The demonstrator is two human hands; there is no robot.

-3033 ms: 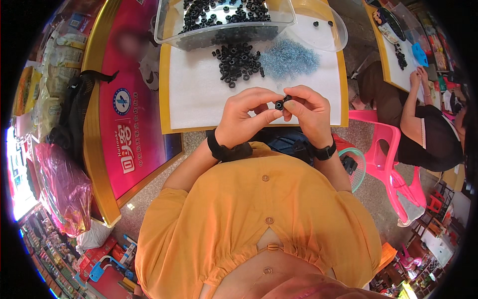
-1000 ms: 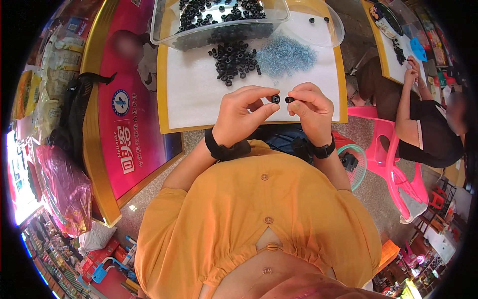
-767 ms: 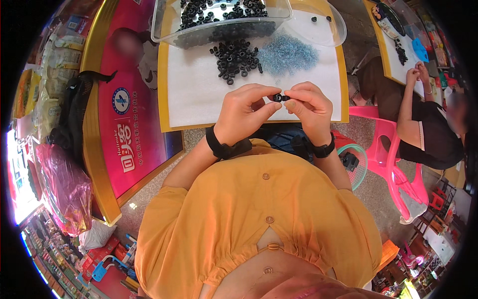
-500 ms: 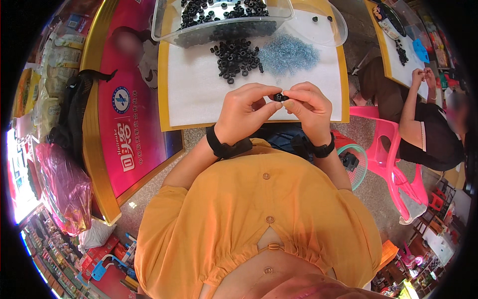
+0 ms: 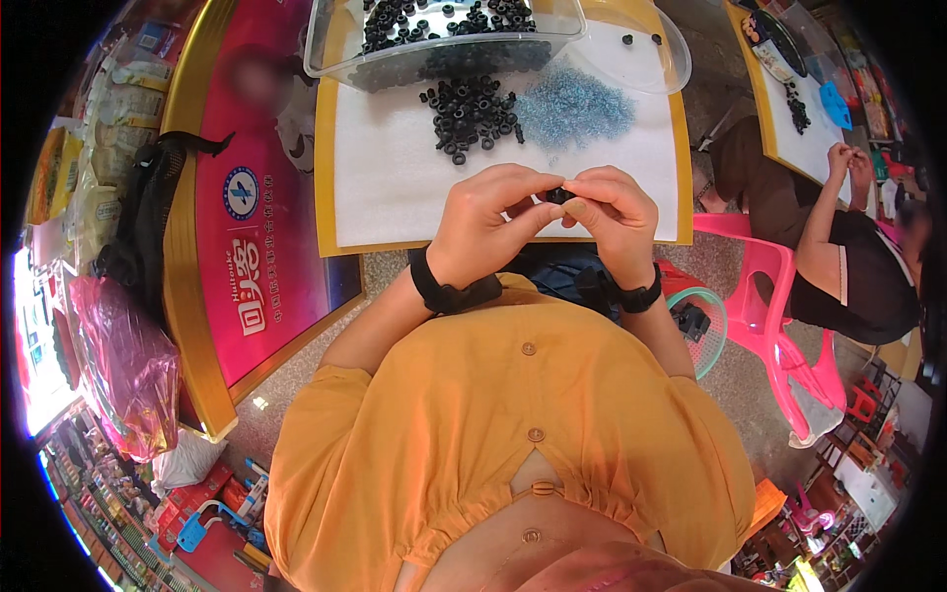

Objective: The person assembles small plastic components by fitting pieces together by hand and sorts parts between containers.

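Between the fingertips of both hands is a small black ring-shaped piece (image 5: 558, 194), partly covered by the fingers. My left hand (image 5: 490, 219) pinches it from the left with thumb and forefinger. From the other side, my right hand (image 5: 619, 215) grips it the same way. Both hands are just above the near edge of a white-topped table (image 5: 380, 187). Beyond them lies a loose pile of similar black pieces (image 5: 469, 113), and touching its right side is a heap of tiny clear-blue bits (image 5: 575, 107).
A clear plastic bin (image 5: 340, 71) holding more black pieces stands at the far side, with a clear round lid (image 5: 666, 59) beside it. A pink chair (image 5: 760, 286) and a mesh basket (image 5: 705, 340) stand to the right. Another person (image 5: 838, 247) sits at a second table there.
My hands stay almost in place; the black piece has turned slightly and more of it is covered by my fingers. The other person's hands have shifted a little.
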